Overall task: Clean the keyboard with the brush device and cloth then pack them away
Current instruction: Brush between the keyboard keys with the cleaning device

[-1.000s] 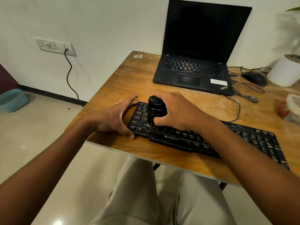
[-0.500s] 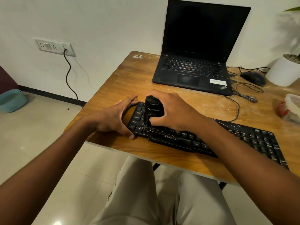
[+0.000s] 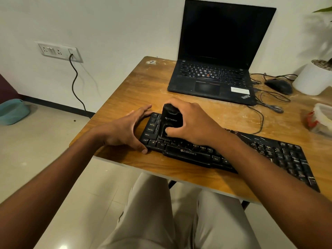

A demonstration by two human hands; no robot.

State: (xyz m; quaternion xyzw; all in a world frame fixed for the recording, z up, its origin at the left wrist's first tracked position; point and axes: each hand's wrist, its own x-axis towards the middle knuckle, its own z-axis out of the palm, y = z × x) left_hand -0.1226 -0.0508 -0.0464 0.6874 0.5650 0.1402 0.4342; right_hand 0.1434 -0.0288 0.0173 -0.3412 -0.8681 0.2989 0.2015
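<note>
Brace: While the brushing is under way, the left end of the long black plastic keyboard (image 3: 233,151) is steadied by the left hand (image 3: 125,130), fingers nearly straight, thumb pressed to the front edge, nothing gripped.
Tool: The glossy black block-shaped brush device (image 3: 169,120) is gripped upright by the right hand (image 3: 194,123) and stands on the left-end keys.
Axis: The keyboard's length runs rightward along the worn wooden table (image 3: 134,90); uncleaned keys are judged to lie right of both hands, nearer the right one.
Texture: Pale scuffs are seen on the right-hand keys.
Cloth: None can be identified.
</note>
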